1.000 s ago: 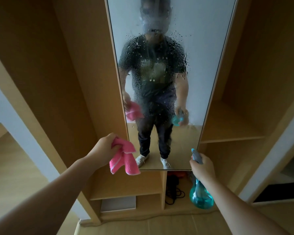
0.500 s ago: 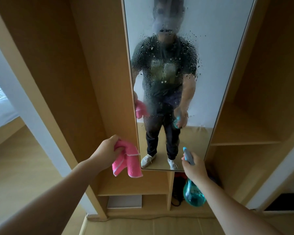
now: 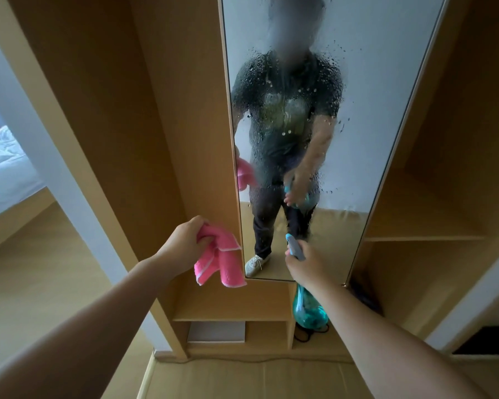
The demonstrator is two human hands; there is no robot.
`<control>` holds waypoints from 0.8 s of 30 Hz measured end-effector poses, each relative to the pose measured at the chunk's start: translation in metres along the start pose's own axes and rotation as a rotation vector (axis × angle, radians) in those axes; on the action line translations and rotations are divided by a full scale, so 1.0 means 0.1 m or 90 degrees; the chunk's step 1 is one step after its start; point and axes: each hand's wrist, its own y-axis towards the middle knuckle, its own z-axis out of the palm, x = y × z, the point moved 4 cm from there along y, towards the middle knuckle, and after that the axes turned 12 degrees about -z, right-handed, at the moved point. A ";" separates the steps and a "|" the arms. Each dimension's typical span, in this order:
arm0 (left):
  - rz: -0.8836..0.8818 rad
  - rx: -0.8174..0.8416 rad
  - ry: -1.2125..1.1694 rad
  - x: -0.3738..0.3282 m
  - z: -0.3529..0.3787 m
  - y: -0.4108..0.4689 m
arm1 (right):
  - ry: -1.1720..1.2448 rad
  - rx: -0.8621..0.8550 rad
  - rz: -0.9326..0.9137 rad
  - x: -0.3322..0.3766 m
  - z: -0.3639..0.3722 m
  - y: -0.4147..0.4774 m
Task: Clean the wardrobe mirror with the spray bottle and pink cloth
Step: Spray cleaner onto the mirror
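Your single camera rides on your head and looks forward and down through a wide lens. It faces the wardrobe mirror point(image 3: 372, 67) squarely and from close, with the mirror's lower edge near mid-frame and the floor point(image 3: 242, 378) along the bottom. Your left hand point(image 3: 182, 243) and right hand point(image 3: 306, 263) reach in from the bottom corners, and the mirror shows them again from the front.
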 end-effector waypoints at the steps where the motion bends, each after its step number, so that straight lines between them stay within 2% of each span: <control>1: -0.003 -0.001 0.000 0.01 -0.01 0.00 | -0.002 0.003 -0.007 0.03 0.03 0.01; 14: -0.005 -0.005 -0.015 0.10 0.00 -0.09 | -0.028 0.027 -0.029 0.05 0.28 0.00; 24: -0.036 0.017 -0.017 0.29 0.14 -0.13 | -0.059 0.078 0.015 -0.31 0.67 -0.04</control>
